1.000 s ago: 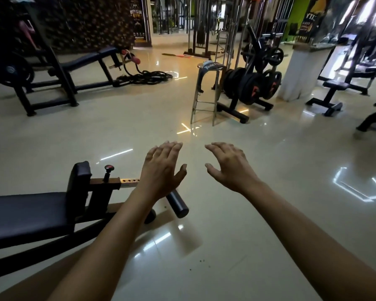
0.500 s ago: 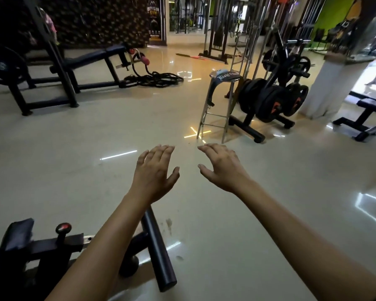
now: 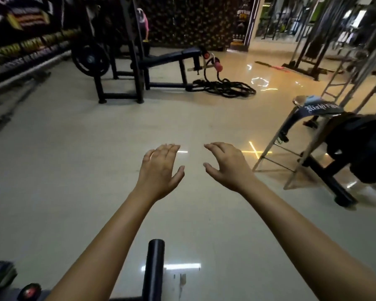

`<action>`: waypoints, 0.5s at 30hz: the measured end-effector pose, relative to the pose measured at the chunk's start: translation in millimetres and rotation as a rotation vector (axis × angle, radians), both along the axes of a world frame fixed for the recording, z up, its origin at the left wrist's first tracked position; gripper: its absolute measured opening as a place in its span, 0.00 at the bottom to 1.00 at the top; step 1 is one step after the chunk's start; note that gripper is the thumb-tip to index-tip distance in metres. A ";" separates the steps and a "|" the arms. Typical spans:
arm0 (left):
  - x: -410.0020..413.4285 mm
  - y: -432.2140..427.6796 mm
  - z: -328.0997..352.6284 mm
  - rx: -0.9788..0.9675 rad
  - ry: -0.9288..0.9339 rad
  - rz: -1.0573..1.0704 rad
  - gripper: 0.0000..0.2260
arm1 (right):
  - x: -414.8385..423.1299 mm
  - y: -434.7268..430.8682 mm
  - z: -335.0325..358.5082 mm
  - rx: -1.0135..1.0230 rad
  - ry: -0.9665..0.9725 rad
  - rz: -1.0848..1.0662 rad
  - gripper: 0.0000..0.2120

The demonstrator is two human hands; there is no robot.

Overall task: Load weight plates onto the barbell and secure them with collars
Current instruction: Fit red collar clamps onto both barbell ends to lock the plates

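My left hand (image 3: 160,169) and my right hand (image 3: 228,167) are stretched out in front of me over the pale tiled floor, fingers spread, holding nothing. A large black weight plate (image 3: 89,58) hangs on a barbell at the black bench rack (image 3: 126,61), far left of centre. Black plates (image 3: 360,146) on a storage rack show at the right edge, blurred. A long barbell (image 3: 22,71) runs along the left wall. No collar can be made out.
A metal stool (image 3: 308,135) with a dark cloth over it stands right of my right hand. Coiled black ropes (image 3: 224,88) lie past the bench. A black padded roller (image 3: 153,268) of a bench is right below me. A person stands behind the rack.
My view has swung left and forward: the plate storage rack has slid to the right edge, the bench rack is nearer. Both hands stay open in front.
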State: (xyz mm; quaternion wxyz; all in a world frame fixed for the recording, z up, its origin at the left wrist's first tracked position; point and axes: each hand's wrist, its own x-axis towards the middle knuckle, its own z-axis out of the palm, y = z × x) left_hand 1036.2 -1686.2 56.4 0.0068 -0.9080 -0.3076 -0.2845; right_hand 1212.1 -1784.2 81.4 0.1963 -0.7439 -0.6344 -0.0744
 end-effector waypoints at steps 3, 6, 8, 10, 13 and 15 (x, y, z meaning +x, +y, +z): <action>20.0 53.5 5.1 -0.018 -0.006 0.107 0.25 | 28.6 71.5 5.2 -0.023 0.008 0.103 0.24; 31.8 109.9 2.5 -0.008 -0.001 0.223 0.25 | 48.6 147.6 3.1 -0.036 0.009 0.217 0.24; 36.8 150.7 -3.7 -0.010 0.009 0.289 0.25 | 57.4 199.5 -0.1 -0.037 0.013 0.287 0.24; 40.8 194.2 -9.0 -0.009 0.011 0.356 0.25 | 63.8 254.0 -3.4 -0.044 0.002 0.357 0.24; 44.1 261.9 -7.1 -0.025 -0.006 0.449 0.25 | 69.8 341.9 -3.9 -0.047 -0.010 0.454 0.24; 41.9 306.7 -2.0 -0.034 -0.015 0.513 0.25 | 69.4 401.6 -0.5 -0.060 -0.012 0.510 0.24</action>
